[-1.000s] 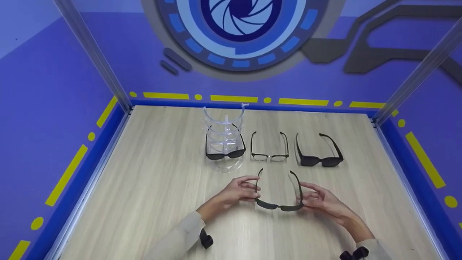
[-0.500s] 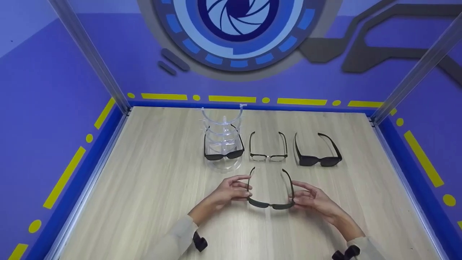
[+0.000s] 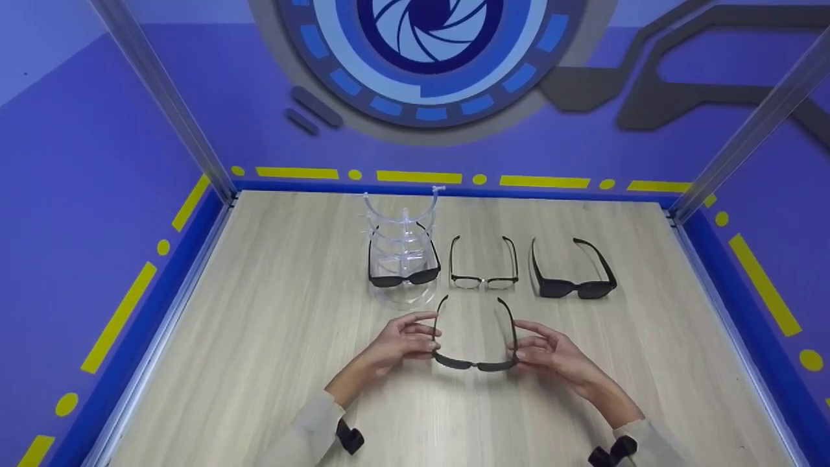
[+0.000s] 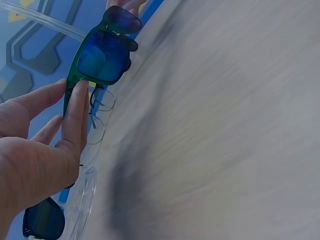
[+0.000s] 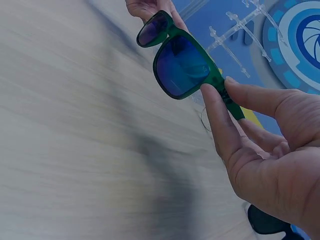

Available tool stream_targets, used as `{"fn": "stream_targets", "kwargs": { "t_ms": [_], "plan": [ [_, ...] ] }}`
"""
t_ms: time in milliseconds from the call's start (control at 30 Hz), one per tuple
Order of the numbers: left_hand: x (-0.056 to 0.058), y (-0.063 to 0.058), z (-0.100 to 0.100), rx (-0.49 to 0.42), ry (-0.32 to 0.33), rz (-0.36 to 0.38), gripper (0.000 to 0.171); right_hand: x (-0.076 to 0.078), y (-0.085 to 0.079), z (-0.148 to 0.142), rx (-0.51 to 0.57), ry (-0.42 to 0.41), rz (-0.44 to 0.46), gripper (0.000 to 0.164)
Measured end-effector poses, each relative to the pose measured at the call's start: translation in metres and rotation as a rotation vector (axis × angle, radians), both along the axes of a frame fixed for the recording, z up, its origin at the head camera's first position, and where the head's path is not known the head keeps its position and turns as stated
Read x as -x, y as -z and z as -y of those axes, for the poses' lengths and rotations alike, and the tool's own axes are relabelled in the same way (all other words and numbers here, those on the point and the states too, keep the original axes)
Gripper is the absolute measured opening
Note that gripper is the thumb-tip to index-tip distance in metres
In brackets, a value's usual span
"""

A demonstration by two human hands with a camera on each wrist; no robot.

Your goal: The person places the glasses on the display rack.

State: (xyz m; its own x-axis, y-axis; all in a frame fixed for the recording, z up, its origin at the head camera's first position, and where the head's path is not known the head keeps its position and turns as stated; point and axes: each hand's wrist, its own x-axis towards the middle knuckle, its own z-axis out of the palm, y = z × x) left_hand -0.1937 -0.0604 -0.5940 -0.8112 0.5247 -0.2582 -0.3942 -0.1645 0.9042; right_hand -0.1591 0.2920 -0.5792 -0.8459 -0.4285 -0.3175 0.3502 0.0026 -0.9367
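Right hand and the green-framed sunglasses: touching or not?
Touching. The right wrist view shows it plainly: the right hand pinches the green-framed sunglasses by one temple, with no gap showing.

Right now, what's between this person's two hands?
Dark sunglasses, held by the left hand and the right hand, one on each side, as the head view shows.

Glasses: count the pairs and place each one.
4: green sunglasses in left hand and right hand; slim dark sunglasses at the transparent stand; clear-lensed glasses beside them; thick black sunglasses at the row's right end.
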Motion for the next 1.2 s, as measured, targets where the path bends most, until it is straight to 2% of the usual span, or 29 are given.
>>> {"fn": "stream_targets", "kwargs": {
  "t_ms": [267,567,900,1200],
  "plan": [
    [0.001,-0.002,0.018,-0.018,0.018,-0.024,0.077,0.005,-0.003,0.017,0.018,0.038,0.021,0.073],
    [0.000,-0.013,0.046,-0.007,-0.025,-0.062,0.078,0.016,-0.014,0.043,0.054,0.025,0.003,0.071],
    [0.003,-0.018,0.046,-0.027,-0.043,-0.074,0.072,0.016,-0.015,0.043,0.066,0.030,-0.010,0.074],
    [0.004,-0.022,0.050,-0.020,-0.062,-0.102,0.078,0.018,-0.014,0.047,0.066,0.036,-0.025,0.074]
  ]
}}
